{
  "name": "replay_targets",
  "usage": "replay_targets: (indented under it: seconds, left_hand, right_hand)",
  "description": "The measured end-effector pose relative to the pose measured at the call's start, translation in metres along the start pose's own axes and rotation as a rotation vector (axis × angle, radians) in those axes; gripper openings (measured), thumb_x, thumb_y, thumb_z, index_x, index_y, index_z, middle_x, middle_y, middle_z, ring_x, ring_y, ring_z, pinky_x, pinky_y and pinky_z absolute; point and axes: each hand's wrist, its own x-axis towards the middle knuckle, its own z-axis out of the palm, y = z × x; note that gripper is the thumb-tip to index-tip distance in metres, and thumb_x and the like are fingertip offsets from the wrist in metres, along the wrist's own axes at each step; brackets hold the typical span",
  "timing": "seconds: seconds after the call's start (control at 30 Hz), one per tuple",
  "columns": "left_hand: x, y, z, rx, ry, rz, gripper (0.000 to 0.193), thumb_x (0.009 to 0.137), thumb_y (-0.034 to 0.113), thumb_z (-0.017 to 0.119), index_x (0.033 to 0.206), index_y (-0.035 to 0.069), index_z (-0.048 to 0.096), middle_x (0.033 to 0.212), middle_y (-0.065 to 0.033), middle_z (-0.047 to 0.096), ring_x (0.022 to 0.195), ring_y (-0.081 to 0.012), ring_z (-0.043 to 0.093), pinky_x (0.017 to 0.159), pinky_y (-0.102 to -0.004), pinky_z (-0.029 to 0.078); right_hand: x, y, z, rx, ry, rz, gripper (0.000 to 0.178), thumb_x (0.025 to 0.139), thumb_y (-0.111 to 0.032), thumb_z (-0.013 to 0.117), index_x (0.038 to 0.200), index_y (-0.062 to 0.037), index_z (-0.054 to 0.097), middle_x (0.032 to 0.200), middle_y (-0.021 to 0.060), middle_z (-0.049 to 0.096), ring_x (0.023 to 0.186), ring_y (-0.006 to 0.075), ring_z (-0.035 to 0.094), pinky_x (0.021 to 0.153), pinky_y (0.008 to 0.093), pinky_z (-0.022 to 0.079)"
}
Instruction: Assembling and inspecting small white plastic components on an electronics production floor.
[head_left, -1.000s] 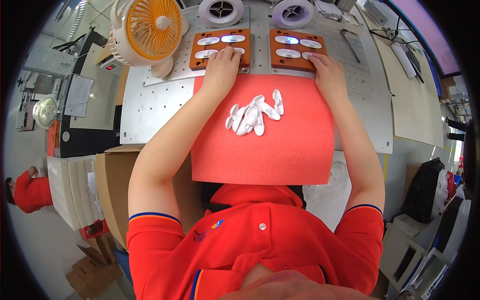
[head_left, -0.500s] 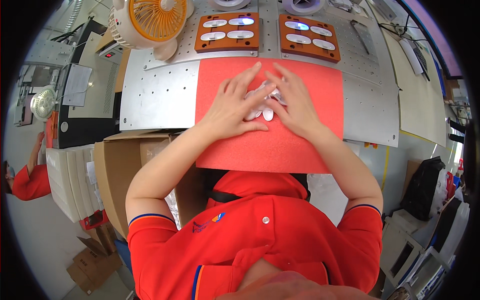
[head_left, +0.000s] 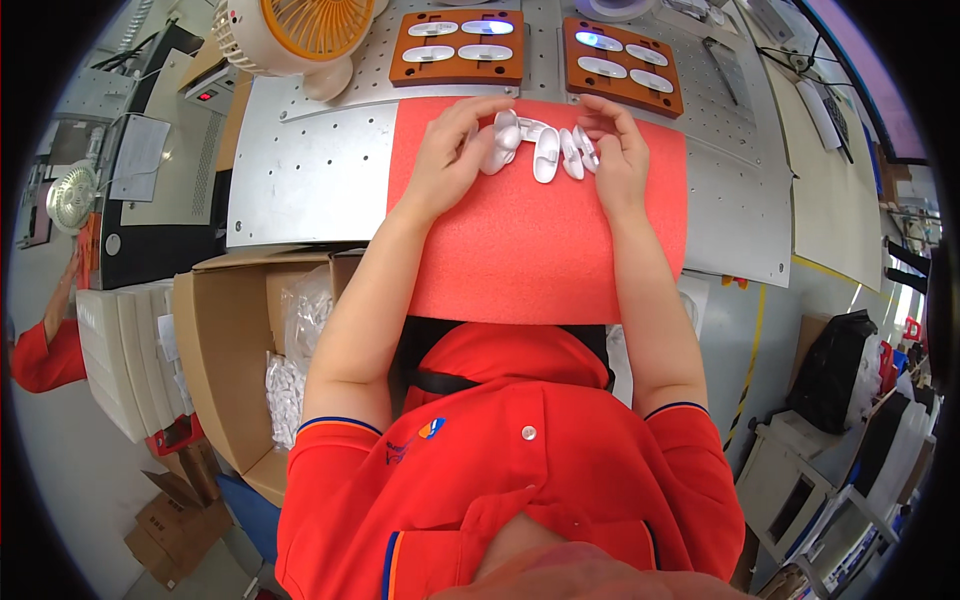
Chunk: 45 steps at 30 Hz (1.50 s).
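Between my hands lies a cluster of small white oval plastic pieces (head_left: 546, 155), on a red foam mat (head_left: 530, 250). Some lean upright against each other; others overlap at the left. My left hand (head_left: 452, 150) curves round the left side of the cluster, thumb apart from the fingers and touching the nearest pieces. On the other side, my right hand (head_left: 617, 150) is cupped with bent fingers beside the rightmost pieces. Neither hand is closed round a piece. Part of the left-hand pieces is hidden by my fingers.
Beyond the mat stand two brown fixtures, left (head_left: 456, 50) and right (head_left: 622, 65), holding white ovals, some lit blue. A fan (head_left: 310, 30) stands far left. Below the perforated metal table (head_left: 300, 190), an open cardboard box (head_left: 225, 350) holds more white pieces. Another person's red sleeve (head_left: 50, 350) shows at left.
Both hands have drawn apart, to the two sides of the white pieces. The pieces, bunched under my fingers before, are spread farther from me and more visible. The whole view has shifted slightly.
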Motion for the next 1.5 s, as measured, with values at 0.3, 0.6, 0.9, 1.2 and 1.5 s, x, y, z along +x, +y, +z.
replay_targets:
  seconds: [0.3,0.6,0.9,1.2,1.5]
  left_hand:
    - [0.0,-0.004,0.004,-0.019,0.157,-0.094,0.029,0.098,0.011,0.043,0.12,0.003,0.06,0.114,-0.0097,0.062,0.103,-0.0195,0.06,0.087,-0.0291,0.047]
    - [0.0,-0.002,0.003,-0.135,0.194,-0.146,0.032,0.101,0.018,0.041,0.121,0.002,0.058,0.115,-0.0095,0.063,0.103,-0.018,0.059,0.087,-0.0294,0.046]
    - [0.0,0.003,0.002,-0.165,0.186,-0.178,0.033,0.101,0.023,0.042,0.121,0.002,0.058,0.115,-0.0098,0.063,0.103,-0.018,0.059,0.088,-0.0299,0.046]
    - [-0.002,0.003,0.007,0.407,-0.014,0.112,0.049,0.085,0.036,0.065,0.129,0.014,0.057,0.133,-0.0062,0.055,0.122,-0.0243,0.05,0.101,-0.041,0.032]
    - [0.002,0.0,0.012,0.445,-0.065,0.129,0.045,0.082,0.029,0.068,0.124,0.013,0.06,0.121,-0.0087,0.062,0.113,-0.0271,0.055,0.097,-0.0405,0.037]
  right_hand:
    - [-0.003,-0.006,0.003,-0.343,-0.104,-0.225,0.046,0.073,0.008,0.038,0.11,-0.0046,0.063,0.119,0.0102,0.059,0.114,0.022,0.054,0.099,0.0331,0.042]
    - [-0.006,-0.008,0.011,-0.691,-0.217,-0.422,0.032,0.086,-0.016,0.057,0.117,-0.0143,0.064,0.125,0.0073,0.059,0.116,0.0277,0.052,0.1,0.0377,0.039]
    - [-0.007,-0.009,0.01,-0.729,-0.235,-0.452,0.032,0.087,-0.022,0.062,0.118,-0.0151,0.065,0.126,0.0075,0.058,0.117,0.0273,0.052,0.1,0.0385,0.039]
    - [-0.008,-0.01,0.011,-0.572,-0.22,-0.376,0.028,0.087,-0.018,0.062,0.115,-0.0114,0.066,0.125,0.0087,0.059,0.116,0.0273,0.053,0.098,0.0371,0.042]
    - [-0.006,0.001,0.002,-0.547,-0.211,-0.396,0.029,0.084,-0.015,0.062,0.113,-0.0109,0.066,0.122,0.0092,0.06,0.113,0.0303,0.054,0.097,0.04,0.042]
